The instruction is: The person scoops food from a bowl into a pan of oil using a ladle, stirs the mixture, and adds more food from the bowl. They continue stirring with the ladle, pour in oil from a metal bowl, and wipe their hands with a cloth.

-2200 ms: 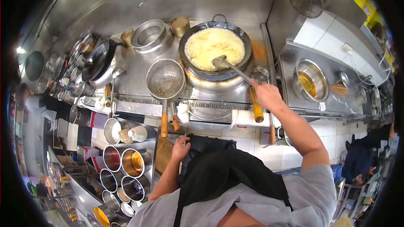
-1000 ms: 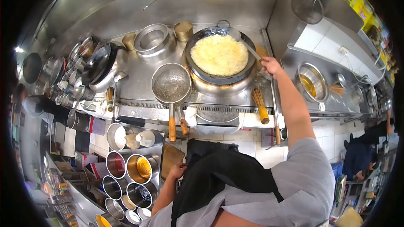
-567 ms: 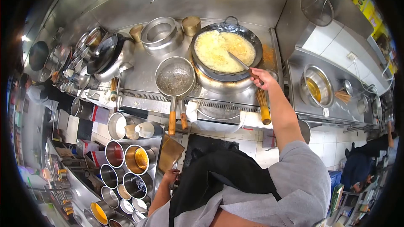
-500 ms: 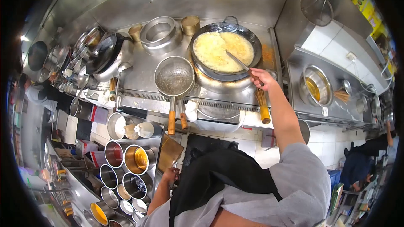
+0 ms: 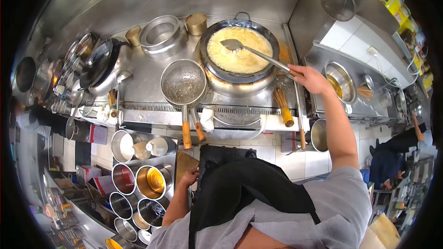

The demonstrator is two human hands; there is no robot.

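My right hand [image 5: 310,78] grips the handle of a long metal ladle [image 5: 255,53]. Its bowl hangs just above the left side of the yellow, foamy contents of a large black wok [image 5: 239,51] on the burner. My left hand [image 5: 189,176] is down by my black apron, its fingers curled against the edge of the steel side counter [image 5: 171,163] by a brown board; whether it grips anything is unclear.
A wire skimmer [image 5: 183,83] with a wooden handle rests left of the wok. A bamboo brush [image 5: 283,106] lies on the stove's front ledge. Steel pots with sauces [image 5: 148,182] crowd the lower left. A pot of oil [image 5: 338,81] sits to the right. Other people stand at both edges.
My right hand moved right and drew the ladle up out of the wok, its bowl now raised over the left side. My left hand rose slightly along the counter edge.
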